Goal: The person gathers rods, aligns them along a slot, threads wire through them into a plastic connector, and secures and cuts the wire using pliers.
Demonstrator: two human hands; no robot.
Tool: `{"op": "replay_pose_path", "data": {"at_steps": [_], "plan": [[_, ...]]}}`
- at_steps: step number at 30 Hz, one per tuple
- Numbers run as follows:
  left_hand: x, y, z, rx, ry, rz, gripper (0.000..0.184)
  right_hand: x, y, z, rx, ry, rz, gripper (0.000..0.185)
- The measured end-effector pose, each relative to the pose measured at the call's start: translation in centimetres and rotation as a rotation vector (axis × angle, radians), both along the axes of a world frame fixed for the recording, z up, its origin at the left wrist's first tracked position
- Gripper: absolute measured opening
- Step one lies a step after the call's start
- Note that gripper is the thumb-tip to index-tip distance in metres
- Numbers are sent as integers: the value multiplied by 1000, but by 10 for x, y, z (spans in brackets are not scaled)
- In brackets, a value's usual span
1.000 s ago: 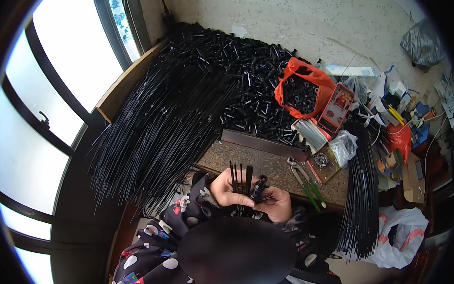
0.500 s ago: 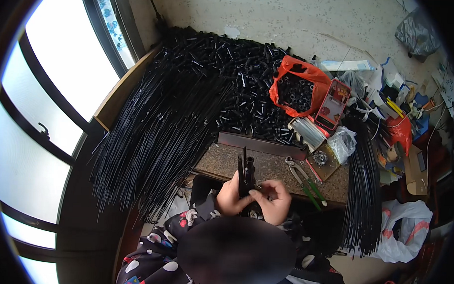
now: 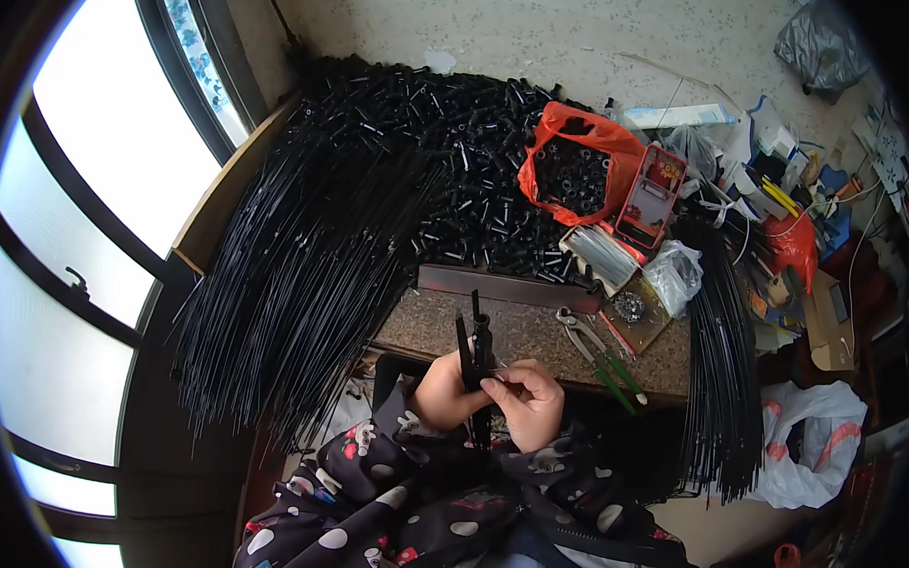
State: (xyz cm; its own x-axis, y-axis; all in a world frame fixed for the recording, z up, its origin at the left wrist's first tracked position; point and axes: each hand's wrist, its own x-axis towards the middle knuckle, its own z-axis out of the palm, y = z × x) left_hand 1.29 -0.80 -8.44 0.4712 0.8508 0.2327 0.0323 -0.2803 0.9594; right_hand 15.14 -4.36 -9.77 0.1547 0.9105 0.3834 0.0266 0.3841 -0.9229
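My left hand (image 3: pixel 443 394) is wrapped around a black plastic tubular part (image 3: pixel 483 337), held upright over the bench's front edge together with thin black strips (image 3: pixel 463 336). My right hand (image 3: pixel 529 399) meets it from the side, thumb and forefinger pinched together against the lower part of the black piece. Whatever sits between those fingertips is too small to make out. More black material shows below the hands.
A pile of black tubular parts (image 3: pixel 460 134) covers the back of the bench, with long black rods (image 3: pixel 283 308) to the left and more rods (image 3: pixel 721 393) at right. Green-handled pincers (image 3: pixel 600 361), a phone (image 3: pixel 651 198) and a red bag (image 3: pixel 629 150) of small black pieces lie right.
The whole view has shifted, so the bench appears slightly further left and up. The dark oval that covered the lap has left the picture. Both hands keep their hold.
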Motion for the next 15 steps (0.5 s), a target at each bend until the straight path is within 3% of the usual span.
{"op": "replay_pose_path", "data": {"at_steps": [3, 6, 11, 14, 15], "plan": [[3, -3, 0, -100, -109, -4, 23, 3, 0, 3, 60, -198, 41, 28], [10, -6, -8, -152, -212, -10, 23, 1, 4, 4, -155, 130, -53, 24], [17, -11, -16, -153, -385, -60, 21, 7, 9, 22, -267, 328, 88, 20], [21, -6, -6, -36, -358, -54, 20, 17, 8, 31, 89, -313, -61, 21], [21, -4, 0, 54, -291, -18, 19, 19, 10, 40, 110, -320, -78, 21]]}}
